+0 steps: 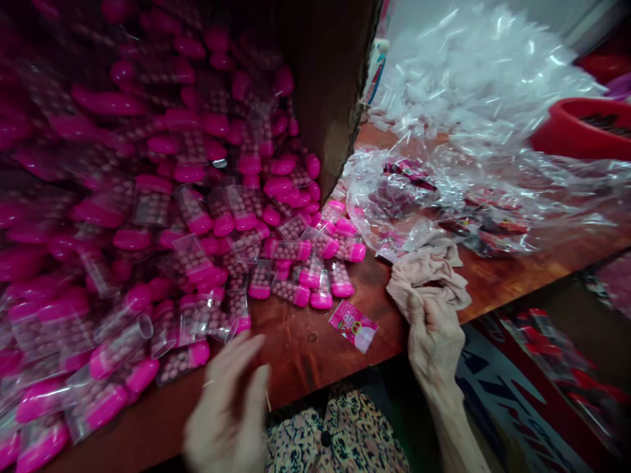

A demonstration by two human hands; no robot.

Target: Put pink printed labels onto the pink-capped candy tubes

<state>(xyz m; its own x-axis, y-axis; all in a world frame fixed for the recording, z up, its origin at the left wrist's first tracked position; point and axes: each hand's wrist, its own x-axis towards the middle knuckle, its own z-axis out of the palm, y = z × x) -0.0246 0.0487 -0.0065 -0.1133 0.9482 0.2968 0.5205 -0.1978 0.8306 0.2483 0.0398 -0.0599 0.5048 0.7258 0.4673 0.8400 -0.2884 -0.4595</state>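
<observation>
My right hand (436, 335) grips a crumpled beige cloth (431, 266) at the table's front edge, thumb and fingers pinched on its near side. Blurred by motion, my left hand (231, 404) is over the front edge, thumb apart from the fingers, with nothing visible in it. Close to that hand lies a large heap of small clear tubes with bright pink caps, filled with pinkish beads; one such tube (183, 361) is just beyond its fingers. A pink printed label (353, 325) lies flat on the wooden table (305, 355) between my hands.
A brown cardboard wall (325, 85) rises behind the tubes. Clear plastic bags (473, 171) with printed packets spread at the right, before a pile of whitish plastic pieces (483, 72). A red bowl (562, 128) stands at far right. Below the table edge is a printed carton (513, 394).
</observation>
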